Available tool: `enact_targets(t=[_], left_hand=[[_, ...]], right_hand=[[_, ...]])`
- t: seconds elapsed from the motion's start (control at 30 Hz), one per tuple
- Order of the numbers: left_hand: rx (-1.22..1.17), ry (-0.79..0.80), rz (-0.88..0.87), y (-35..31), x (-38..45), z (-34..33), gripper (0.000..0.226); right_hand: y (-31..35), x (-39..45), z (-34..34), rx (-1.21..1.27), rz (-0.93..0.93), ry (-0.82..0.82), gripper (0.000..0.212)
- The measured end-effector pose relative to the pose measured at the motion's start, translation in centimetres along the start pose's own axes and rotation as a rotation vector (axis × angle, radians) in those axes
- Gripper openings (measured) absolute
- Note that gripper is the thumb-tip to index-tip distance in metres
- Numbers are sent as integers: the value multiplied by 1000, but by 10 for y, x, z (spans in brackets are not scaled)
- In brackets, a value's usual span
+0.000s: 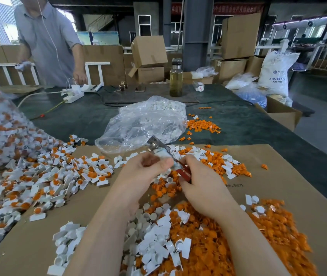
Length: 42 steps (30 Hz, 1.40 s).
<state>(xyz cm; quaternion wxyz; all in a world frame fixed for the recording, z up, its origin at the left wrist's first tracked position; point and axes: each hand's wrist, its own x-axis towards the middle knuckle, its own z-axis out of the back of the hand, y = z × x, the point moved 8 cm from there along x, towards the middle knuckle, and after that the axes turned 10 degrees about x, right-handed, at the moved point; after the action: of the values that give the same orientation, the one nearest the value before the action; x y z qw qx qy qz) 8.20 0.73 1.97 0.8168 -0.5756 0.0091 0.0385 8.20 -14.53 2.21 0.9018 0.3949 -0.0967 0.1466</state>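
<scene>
Both hands are on the tool (155, 143), which has a metal head and red handles. It's held above the cardboard (278, 176), mid-table, head pointing up and away.
Left hand (146, 172): fingers curled round one red handle, thumb clamped near the head. There's something pale and blurred under the thumb, can't tell what.
Right hand (204, 186): fingers closed on the other red handle, lower right of the left hand.
Loose orange caps (268, 236) are heaped right of the arms, with white parts (154, 251) between and below the forearms.
A pile of white parts with orange fitted (39, 186) sits to the left, spilling off the cardboard.
A clear bag (144, 120) of white parts lies just beyond the tool.
Farther back on the dark cloth (248, 124) are a bottle (176, 80) and a power strip (73, 95).
A second person (47, 42) stands far left, hand beside the strip.
</scene>
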Motion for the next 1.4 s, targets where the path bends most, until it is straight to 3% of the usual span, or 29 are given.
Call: enact_targets(t=[0.17,0.33,0.43,0.57,0.67,0.83,1.03,1.23,1.4], left_hand=[[518,174,-3,7,0,1,45],[861,510,4,16,-14,-22,56],[898,581,28,24,-16,-30,65],[951,484,61,31,-8,-27,59],[1042,293,-24,23,1,-26,41],[934,100,-87,20,9,-28,48],[761,127,-56,26,10,-21,45],[812,172,-15,29,11,-11,46],[843,83,-40,28,13,-7,31]], right_hand=[[-16,1,9,-40,-90,5,31],[-29,-8,6,-16,-168,296,36],[-31,-17,-1,-3,-206,449,36],[-31,-16,-8,-79,-193,466,39],[-30,-10,-9,-160,-166,361,40],[-34,-2,-9,-176,-191,177,37],[-43,2,3,-136,-200,65,26],[-35,5,-3,-126,-180,20,24],[-29,3,-14,-199,-168,19,19]])
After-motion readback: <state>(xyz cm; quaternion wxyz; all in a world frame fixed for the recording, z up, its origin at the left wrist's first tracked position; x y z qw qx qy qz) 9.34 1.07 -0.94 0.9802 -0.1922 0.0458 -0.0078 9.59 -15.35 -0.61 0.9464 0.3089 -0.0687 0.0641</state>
